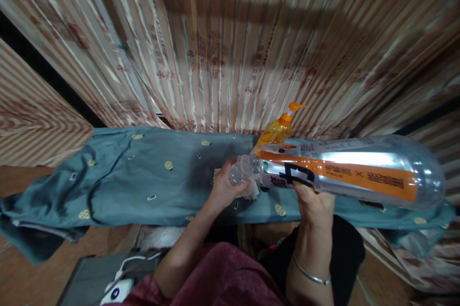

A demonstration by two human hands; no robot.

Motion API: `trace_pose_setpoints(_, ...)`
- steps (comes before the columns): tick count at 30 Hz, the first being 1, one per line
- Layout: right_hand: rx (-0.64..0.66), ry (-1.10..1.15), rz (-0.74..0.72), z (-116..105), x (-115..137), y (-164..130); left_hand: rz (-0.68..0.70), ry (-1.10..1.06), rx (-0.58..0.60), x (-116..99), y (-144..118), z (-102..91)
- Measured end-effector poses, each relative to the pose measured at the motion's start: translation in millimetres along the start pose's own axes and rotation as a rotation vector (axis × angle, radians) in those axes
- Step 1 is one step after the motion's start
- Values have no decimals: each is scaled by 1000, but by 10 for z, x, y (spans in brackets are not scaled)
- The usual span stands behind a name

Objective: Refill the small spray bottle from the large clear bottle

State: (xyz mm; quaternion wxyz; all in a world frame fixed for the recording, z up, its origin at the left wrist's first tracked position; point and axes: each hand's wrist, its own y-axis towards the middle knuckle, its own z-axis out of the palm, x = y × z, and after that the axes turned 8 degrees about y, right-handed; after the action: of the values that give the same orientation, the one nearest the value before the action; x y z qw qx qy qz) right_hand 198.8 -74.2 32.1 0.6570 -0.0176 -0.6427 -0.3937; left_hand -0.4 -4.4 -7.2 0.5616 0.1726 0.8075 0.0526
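You held the bottle [345, 174] on its side above the table [143, 186], base out toward three o'clock and neck toward nine. Your right hand [314, 205] cupped it from below, fingers wrapped up around the orange-banded label. Your left hand [224, 184] was closed around the neck end, where a white cloth [251, 192] showed just under the fingers; whether a cap was on, I could not tell.

The step in hand looked like work at the neck, either wiping it or twisting the closure. The next move would have called for a firm hold from your right hand, so the body stayed fixed while your left turned or rubbed.

The bottle was clear and looked empty, with no liquid line visible. Behind it, at twelve o'clock, stood a pump bottle [276, 130] holding yellow liquid, its orange nozzle pointing toward three. A blue patterned cover [118, 176] lay over the table.
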Motion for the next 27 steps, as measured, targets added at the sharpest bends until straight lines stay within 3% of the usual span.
trace_pose_setpoints(27, -7, -58, 28, -73, -111, -5, -16, 15, -20, 28, 24, 25)
